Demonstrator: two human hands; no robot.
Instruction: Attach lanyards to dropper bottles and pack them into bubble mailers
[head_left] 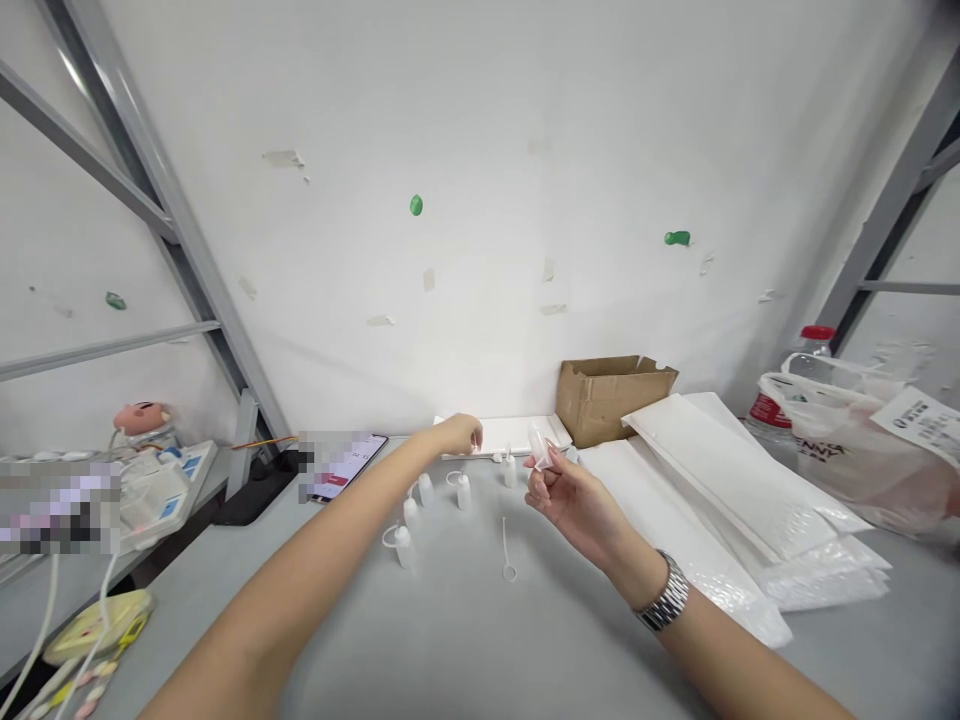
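My right hand (559, 492) holds a small translucent bottle (538, 447) upright between thumb and fingers, above the grey table. My left hand (459, 435) reaches to the back, over the edge of a flat white box (525, 432); its fingers are pinched together, and what they hold is too small to name. Several small white bottles stand on the table, among them one (405, 547) at the front left, one (463, 492) below my left hand and one (511, 471) near my right hand. A loose ring with a thin strap (508, 572) lies in front of them.
A cardboard box (615, 400) stands against the wall. White bubble mailers (720, 500) are piled at the right, beside a plastic bag (862, 440) and a red-capped bottle (816, 340). A phone (349, 468) lies at the left, near a grey rack post (210, 290).
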